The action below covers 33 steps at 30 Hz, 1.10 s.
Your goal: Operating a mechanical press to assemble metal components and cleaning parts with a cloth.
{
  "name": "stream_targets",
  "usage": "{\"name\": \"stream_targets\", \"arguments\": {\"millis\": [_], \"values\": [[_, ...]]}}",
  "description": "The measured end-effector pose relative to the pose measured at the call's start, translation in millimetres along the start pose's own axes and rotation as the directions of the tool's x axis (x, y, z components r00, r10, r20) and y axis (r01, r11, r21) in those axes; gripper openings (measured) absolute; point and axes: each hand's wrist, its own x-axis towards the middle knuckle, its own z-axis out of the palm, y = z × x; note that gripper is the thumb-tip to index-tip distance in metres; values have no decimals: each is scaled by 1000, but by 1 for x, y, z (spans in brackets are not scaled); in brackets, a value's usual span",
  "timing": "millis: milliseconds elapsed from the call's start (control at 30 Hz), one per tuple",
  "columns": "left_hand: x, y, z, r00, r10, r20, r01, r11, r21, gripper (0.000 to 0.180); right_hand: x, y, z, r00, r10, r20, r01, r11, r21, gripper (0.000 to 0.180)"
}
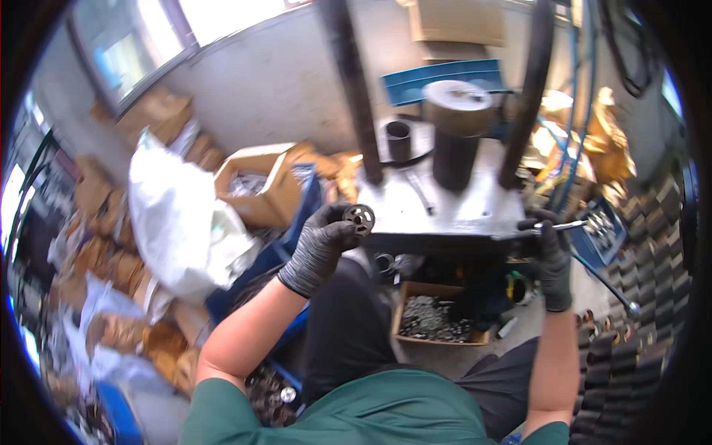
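Note:
My left hand, in a grey-black glove, pinches a round dark metal disc with slots and a centre hole. It is raised by the near left corner of a metal press table. In the same kind of glove, my right hand is closed around a thin shiny metal rod, which points right beyond the table's near right corner. On the table stands a thick dark post with a wide round top. Left of it are a short black tube and a thin bar lying flat.
Two dark columns rise from the table. Beneath it sits a cardboard box of small metal parts. At left are an open carton, a blue bin and a white sack. Stacked dark tubes and a blue parts tray are at right.

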Motion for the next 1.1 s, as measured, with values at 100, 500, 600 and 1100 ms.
{"name": "stream_targets", "arguments": {"millis": [100, 500, 600, 1100], "values": [[63, -42, 77, 988, -90, 129, 93, 995, -21, 43, -13, 23, 4, 982, 47, -183, -15, 985, 174, 43], [150, -134, 157, 827, 309, 469, -559, 372, 741, 29, -22, 25, -41, 909, 196, -368, -76, 946, 316, 46], [152, -133, 161, 802, 329, 499, -594, 346, 726, 31, -12, 31, -41, 895, 207, -395, -87, 950, 300, 46], [146, -131, 142, 855, 227, 466, -518, 360, 776, 51, 63, 81, 1, 943, 185, -276, -202, 979, -32, 35]]}}
